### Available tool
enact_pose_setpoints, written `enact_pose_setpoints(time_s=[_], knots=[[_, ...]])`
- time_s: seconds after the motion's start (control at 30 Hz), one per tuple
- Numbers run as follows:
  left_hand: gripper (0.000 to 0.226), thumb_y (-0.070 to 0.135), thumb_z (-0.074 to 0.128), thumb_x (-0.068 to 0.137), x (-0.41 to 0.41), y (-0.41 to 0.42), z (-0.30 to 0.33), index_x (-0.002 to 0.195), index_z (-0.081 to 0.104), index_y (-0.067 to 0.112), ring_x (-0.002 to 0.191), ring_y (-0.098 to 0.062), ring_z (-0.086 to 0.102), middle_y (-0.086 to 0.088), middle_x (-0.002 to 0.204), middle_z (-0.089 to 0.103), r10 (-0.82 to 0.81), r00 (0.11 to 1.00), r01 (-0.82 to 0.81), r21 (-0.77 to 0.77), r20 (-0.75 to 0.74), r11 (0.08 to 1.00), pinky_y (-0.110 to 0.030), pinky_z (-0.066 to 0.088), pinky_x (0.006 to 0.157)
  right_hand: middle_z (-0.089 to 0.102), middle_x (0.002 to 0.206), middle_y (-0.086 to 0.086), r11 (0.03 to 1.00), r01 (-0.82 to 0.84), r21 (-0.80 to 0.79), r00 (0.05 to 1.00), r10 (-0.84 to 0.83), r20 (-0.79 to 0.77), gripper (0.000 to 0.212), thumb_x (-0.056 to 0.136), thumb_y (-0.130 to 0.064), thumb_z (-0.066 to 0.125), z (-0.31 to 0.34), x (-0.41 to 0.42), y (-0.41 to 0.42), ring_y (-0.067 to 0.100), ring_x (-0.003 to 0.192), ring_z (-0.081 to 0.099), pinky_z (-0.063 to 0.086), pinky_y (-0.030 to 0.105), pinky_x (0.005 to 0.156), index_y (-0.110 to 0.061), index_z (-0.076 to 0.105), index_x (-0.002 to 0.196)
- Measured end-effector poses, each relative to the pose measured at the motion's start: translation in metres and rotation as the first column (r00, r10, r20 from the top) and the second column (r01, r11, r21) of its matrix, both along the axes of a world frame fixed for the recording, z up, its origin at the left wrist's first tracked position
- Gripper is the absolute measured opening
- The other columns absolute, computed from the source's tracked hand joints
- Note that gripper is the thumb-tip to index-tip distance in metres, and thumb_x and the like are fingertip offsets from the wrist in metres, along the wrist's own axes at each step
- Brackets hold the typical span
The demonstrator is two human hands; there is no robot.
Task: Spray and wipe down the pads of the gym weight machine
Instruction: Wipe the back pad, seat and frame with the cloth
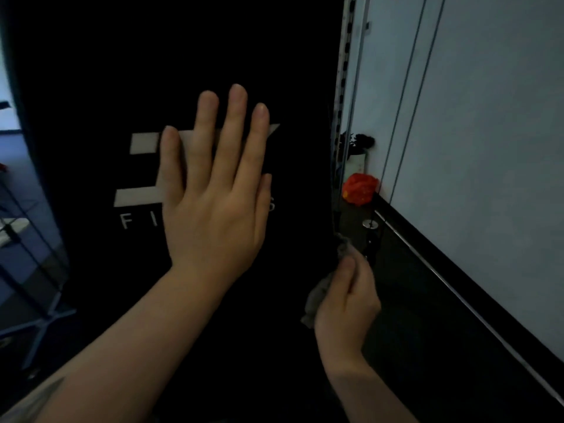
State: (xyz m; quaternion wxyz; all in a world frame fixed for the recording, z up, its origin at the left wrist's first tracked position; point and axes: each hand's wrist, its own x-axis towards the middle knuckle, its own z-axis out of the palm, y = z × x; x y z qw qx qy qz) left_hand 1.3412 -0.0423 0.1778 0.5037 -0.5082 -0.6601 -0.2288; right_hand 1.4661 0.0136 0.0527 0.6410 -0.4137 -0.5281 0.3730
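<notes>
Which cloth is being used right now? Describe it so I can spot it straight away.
Start at the big black pad with the white logo, where the left hand lies flat. Go to its lower right edge: the right hand pinches a crumpled grey cloth there. It is pale and dull, unlike the bright orange-red bundle farther back.

— Where are your hands?
— My left hand (213,190) lies flat on the pad (189,56) in front of me, over its logo (143,143). My right hand (348,303), lower and to the right at the pad's edge, holds the cloth (317,296).
— And beyond?
— The wall (488,117) stands right; a bag (360,189) lies on the floor (427,315) at its foot.
</notes>
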Motion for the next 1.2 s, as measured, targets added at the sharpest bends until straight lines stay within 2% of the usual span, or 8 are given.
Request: enact_pose_setpoints(time_s=[0.17, 0.3, 0.57, 0.77, 0.9, 0.97, 1.1, 1.2], knots=[[0.053, 0.030, 0.032, 0.102, -0.002, -0.001, 0.001, 0.151, 0.021, 0.014, 0.146, -0.025, 0.014, -0.008, 0.157, 0.018, -0.022, 1.000, 0.022, 0.012, -0.012, 1.000, -0.048, 0.012, 0.117, 0.061, 0.124, -0.008, 0.868, 0.111, 0.484, 0.993, -0.075, -0.094, 0.030, 0.103, -0.023, 0.039, 0.095, -0.029, 0.003, -0.001, 0.118, 0.057, 0.044, 0.018, 0.100, -0.017, 0.057, 0.127], [0.051, 0.031, 0.034, 0.102, -0.023, -0.021, -0.002, 0.151, 0.024, 0.020, 0.147, -0.022, 0.011, -0.003, 0.158, 0.015, -0.052, 0.997, 0.051, 0.029, 0.049, 0.998, -0.044, 0.014, 0.118, 0.047, 0.144, 0.019, 0.679, 0.056, 0.732, 0.993, -0.115, 0.030, 0.043, 0.105, -0.022, 0.034, 0.135, -0.047, 0.012, 0.028, 0.138, 0.043, 0.036, 0.039, 0.114, 0.005, 0.051, 0.134], [0.052, 0.037, 0.023, 0.102, -0.062, -0.049, -0.011, 0.151, 0.016, 0.020, 0.148, -0.019, 0.005, 0.001, 0.159, 0.009, -0.034, 0.975, 0.004, 0.134, 0.218, 0.991, -0.042, 0.008, 0.119, 0.036, 0.153, 0.010, 0.205, -0.563, 0.800, 0.690, -0.416, 0.592, 0.046, 0.101, -0.021, 0.048, 0.121, -0.042, 0.016, 0.023, 0.146, 0.028, 0.023, 0.040, 0.120, -0.007, 0.040, 0.144], [0.051, 0.037, 0.020, 0.102, -0.070, -0.054, -0.023, 0.150, 0.016, 0.020, 0.148, -0.019, 0.009, 0.004, 0.159, 0.009, -0.059, 0.960, 0.010, 0.178, 0.272, 0.984, -0.043, 0.012, 0.119, 0.036, 0.152, 0.014, 0.370, -0.280, 0.886, 0.823, -0.382, 0.420, 0.043, 0.103, -0.018, 0.044, 0.195, -0.067, 0.008, 0.026, 0.146, 0.027, 0.022, 0.046, 0.120, -0.001, 0.042, 0.143], [0.053, 0.037, 0.022, 0.102, -0.074, -0.054, -0.030, 0.152, 0.015, 0.019, 0.147, -0.020, 0.011, 0.005, 0.161, 0.006, -0.078, 0.952, 0.005, 0.241, 0.296, 0.971, -0.042, 0.014, 0.118, 0.039, 0.151, 0.009, 0.043, -0.651, 0.758, 0.644, -0.497, 0.581, 0.040, 0.103, -0.018, 0.044, 0.143, -0.075, -0.006, 0.022, 0.145, 0.031, 0.031, 0.041, 0.117, -0.006, 0.046, 0.141], [0.053, 0.036, 0.023, 0.102, -0.074, -0.052, -0.032, 0.151, 0.016, 0.019, 0.147, -0.020, 0.014, 0.004, 0.160, 0.010, -0.098, 0.949, 0.013, 0.276, 0.298, 0.961, -0.043, 0.016, 0.118, 0.040, 0.150, 0.006, 0.000, -0.653, 0.757, 0.652, -0.510, 0.562, 0.039, 0.102, -0.017, 0.045, 0.176, -0.074, 0.005, 0.020, 0.145, 0.031, 0.019, 0.041, 0.120, -0.010, 0.049, 0.140], [0.051, 0.033, 0.027, 0.101, -0.074, -0.047, -0.033, 0.148, 0.024, 0.014, 0.146, -0.021, 0.020, 0.003, 0.158, 0.019, -0.106, 0.944, -0.004, 0.331, 0.312, 0.943, -0.044, 0.022, 0.116, 0.041, 0.151, 0.005, 0.223, -0.413, 0.883, 0.782, -0.409, 0.470, 0.042, 0.101, -0.021, 0.044, 0.233, -0.086, 0.003, 0.019, 0.145, 0.028, 0.013, 0.042, 0.122, -0.012, 0.046, 0.142], [0.052, 0.032, 0.025, 0.101, -0.073, -0.047, -0.036, 0.150, 0.021, 0.016, 0.146, -0.021, 0.020, 0.004, 0.159, 0.015, -0.107, 0.950, 0.006, 0.324, 0.294, 0.946, -0.042, 0.021, 0.117, 0.042, 0.149, 0.008, 0.231, -0.374, 0.898, 0.821, -0.368, 0.437, 0.040, 0.102, -0.019, 0.044, 0.207, -0.097, -0.009, 0.022, 0.144, 0.032, 0.021, 0.042, 0.120, -0.007, 0.049, 0.140]])
